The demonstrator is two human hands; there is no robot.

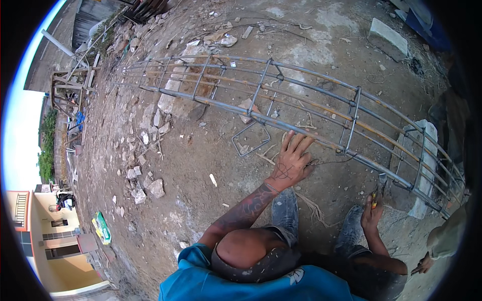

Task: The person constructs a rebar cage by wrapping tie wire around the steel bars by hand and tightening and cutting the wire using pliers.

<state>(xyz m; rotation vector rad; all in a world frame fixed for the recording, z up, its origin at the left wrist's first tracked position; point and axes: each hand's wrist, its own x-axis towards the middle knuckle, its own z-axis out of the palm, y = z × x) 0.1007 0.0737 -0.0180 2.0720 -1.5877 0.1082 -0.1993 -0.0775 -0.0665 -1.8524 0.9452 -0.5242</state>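
Note:
A long rebar cage of steel bars with tied rectangular stirrups stretches across the view. My left hand has its fingertips at the nearest lower bar, with a thin tie wire by its thumb. To the right, below the same bar, my right hand holds a hand tool with red and yellow on its handle, likely pliers; its exact kind is unclear. One loose rectangular stirrup lies on the ground under the cage. A bundle of tie wires rests on the ground between my feet.
Concrete blocks lie beneath the cage at right and left. Broken stones are scattered at left. Another concrete block is at the upper right. A co-worker's hand and sleeve show at lower right.

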